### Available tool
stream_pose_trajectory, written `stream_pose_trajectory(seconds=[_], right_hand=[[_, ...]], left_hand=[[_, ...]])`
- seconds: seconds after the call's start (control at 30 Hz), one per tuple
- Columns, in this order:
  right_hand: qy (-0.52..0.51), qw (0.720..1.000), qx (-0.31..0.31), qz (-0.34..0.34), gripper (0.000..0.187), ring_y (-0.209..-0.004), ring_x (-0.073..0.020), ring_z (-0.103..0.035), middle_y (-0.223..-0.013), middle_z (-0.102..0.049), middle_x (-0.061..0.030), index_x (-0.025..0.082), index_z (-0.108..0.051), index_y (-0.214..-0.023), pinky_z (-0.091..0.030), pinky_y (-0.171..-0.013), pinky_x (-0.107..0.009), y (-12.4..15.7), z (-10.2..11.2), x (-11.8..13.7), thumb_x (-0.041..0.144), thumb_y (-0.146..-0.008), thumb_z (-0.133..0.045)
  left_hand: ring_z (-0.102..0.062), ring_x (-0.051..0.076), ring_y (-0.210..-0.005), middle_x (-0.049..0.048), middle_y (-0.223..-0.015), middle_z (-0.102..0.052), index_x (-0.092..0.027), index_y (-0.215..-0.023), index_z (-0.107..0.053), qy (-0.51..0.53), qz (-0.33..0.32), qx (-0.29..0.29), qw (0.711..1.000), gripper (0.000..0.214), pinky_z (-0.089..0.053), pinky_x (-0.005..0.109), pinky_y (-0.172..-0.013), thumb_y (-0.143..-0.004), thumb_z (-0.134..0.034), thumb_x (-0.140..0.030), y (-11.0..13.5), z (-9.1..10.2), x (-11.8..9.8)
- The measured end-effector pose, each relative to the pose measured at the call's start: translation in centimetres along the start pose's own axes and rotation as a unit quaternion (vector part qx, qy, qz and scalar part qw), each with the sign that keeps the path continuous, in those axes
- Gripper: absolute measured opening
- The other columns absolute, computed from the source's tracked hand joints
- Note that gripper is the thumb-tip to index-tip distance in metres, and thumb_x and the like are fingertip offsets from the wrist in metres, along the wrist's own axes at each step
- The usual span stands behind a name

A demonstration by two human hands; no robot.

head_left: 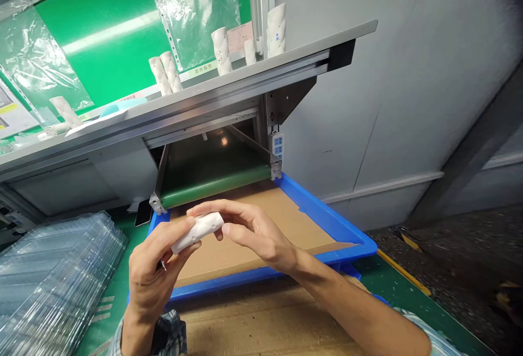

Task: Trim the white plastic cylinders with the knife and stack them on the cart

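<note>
A short white cylindrical part (199, 231) with small raised dots or holes lies tilted between my two hands. My left hand (153, 255) grips its lower left end between thumb and fingers. At the other end, the fingers and thumb of my right hand (257, 230) close on the part. Both hands hover above a blue tray (330, 225) lined with brown cardboard (281, 211). Behind them, the green conveyor belt (216, 170) ends over the tray's far side.
Stacked clear plastic trays (61, 274) sit at the left, near a dark phone-like object (143, 213). Several white cylinders, including a tall one (277, 30), stand on the metal shelf (204, 97) above. A power strip (277, 145) hangs beside the conveyor. Cardboard (261, 318) lies nearest me.
</note>
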State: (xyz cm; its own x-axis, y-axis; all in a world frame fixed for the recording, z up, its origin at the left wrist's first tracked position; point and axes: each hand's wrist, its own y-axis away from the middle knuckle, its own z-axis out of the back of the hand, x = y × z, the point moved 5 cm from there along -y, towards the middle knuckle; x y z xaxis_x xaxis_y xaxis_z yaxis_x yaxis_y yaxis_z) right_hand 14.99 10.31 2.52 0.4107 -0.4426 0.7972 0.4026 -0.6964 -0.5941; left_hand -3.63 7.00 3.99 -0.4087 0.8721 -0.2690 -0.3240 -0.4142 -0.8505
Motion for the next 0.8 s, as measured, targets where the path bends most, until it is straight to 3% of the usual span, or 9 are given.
stream_pose_trajectory(seconds=[0.5,0.8], right_hand=[[-0.028,1.0,-0.003,0.005,0.033,-0.08,-0.0162,-0.052,-0.11,-0.074,-0.0088,0.02,-0.079,-0.122,-0.041,-0.069,-0.029,0.02,0.17,-0.63,0.037,-0.097,-0.066],[-0.029,1.0,0.011,0.005,0.038,-0.082,-0.016,-0.053,-0.116,-0.073,-0.0095,0.019,-0.078,-0.126,-0.042,-0.069,-0.028,-0.05,0.24,-0.68,0.039,-0.095,-0.068]], left_hand=[[-0.076,0.015,-0.099,0.0038,-0.118,-0.08,-0.026,-0.134,-0.072,-0.001,-0.021,0.005,1.0,0.048,-0.062,0.022,-0.085,-0.092,-0.079,-0.004,-0.15,-0.09,-0.14],[-0.078,0.017,-0.095,0.0048,-0.114,-0.081,-0.025,-0.13,-0.074,-0.003,-0.015,0.0,1.0,0.041,-0.064,0.023,-0.078,-0.093,-0.079,-0.008,-0.25,0.04,-0.1]])
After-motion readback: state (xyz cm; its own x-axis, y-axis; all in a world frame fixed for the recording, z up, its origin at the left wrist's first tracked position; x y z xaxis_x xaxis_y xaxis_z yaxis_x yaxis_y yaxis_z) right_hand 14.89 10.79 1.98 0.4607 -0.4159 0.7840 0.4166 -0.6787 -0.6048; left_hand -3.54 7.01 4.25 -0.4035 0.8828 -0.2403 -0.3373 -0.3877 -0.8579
